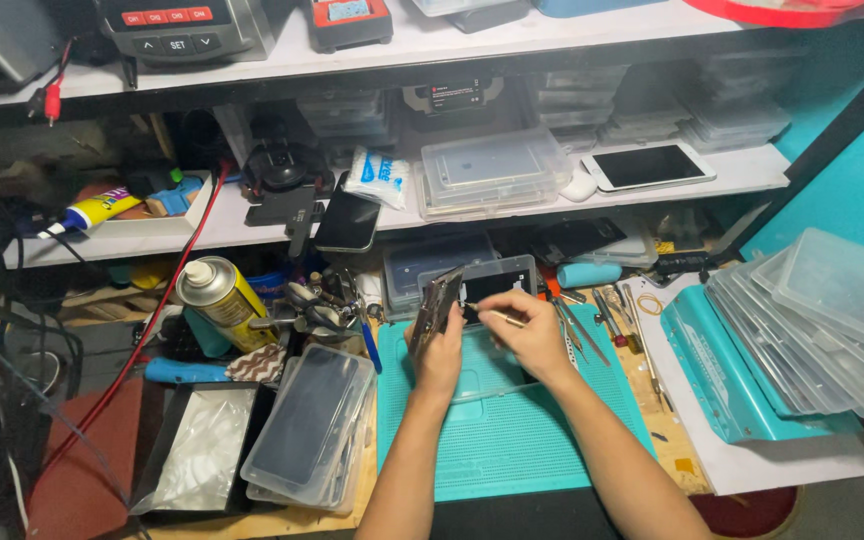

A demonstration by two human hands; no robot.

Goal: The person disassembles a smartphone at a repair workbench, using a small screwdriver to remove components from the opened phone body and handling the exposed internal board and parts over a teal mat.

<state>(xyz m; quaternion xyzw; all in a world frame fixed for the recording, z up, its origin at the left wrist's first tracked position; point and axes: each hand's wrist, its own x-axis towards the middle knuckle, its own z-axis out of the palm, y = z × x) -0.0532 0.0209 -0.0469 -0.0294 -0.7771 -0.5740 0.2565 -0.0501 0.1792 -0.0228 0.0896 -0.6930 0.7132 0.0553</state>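
Note:
My left hand holds an opened phone body upright on its edge above the teal work mat. My right hand grips a thin metal tool, its tip pointed at the inside of the phone. A dark phone screen lies just behind the hands. Under my hands rests a clear plastic lid on the mat.
Clear plastic cases and a black tray sit at the left. A yellow spray can lies beside pliers. Tweezers and screwdrivers lie right of the hands. Stacked clear boxes sit at the right. Shelves above hold phones.

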